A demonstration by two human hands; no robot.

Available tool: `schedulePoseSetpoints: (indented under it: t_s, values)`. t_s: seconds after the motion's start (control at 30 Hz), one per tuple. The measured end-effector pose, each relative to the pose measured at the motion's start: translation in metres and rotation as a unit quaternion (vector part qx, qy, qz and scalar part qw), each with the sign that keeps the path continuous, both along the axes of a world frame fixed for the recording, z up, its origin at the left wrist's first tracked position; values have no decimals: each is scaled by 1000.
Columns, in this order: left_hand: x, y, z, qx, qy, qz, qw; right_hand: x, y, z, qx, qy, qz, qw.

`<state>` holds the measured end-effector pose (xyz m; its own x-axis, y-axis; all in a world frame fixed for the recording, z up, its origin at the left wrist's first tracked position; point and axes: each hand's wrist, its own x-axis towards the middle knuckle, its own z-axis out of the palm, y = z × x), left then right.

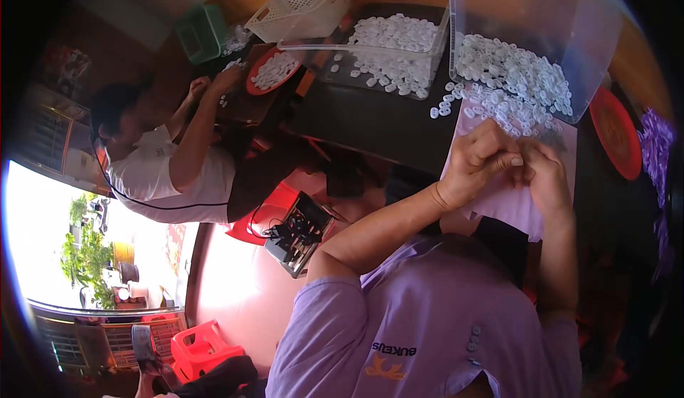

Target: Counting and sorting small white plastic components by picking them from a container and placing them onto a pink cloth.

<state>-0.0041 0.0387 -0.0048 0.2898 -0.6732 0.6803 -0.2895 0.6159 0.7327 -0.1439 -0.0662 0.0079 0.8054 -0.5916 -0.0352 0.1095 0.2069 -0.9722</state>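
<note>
My left hand (479, 157) and my right hand (541, 179) meet over a pink cloth (491, 209) at the table's near edge. Both have curled fingers, with thumb and fingertips pinched together. Whatever sits between them is too small or too hidden to make out. Just beyond, small white oval plastic pieces with holes (516, 110) spill onto the cloth. They come from a clear plastic bin (591, 49) tipped on its side, with many more pieces heaped inside it.
A second clear bin (342, 45) of white pieces lies to the left. A red plate (616, 131) and purple strands (655, 149) are at the right. Across the left side, another person (178, 163) works near a red plate of pieces (274, 70). A red stool (203, 348) stands on the floor.
</note>
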Motion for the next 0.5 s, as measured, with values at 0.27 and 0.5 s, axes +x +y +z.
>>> schedulePoseSetpoints:
  t_s: [0.27,0.5]
  values:
    - [-8,-3,0,8,-6,10,1000,-3,-11,8,43,-1,47,998]
    - [-4,-5,2,95,112,-81,986,-4,-18,1,-32,17,43,998]
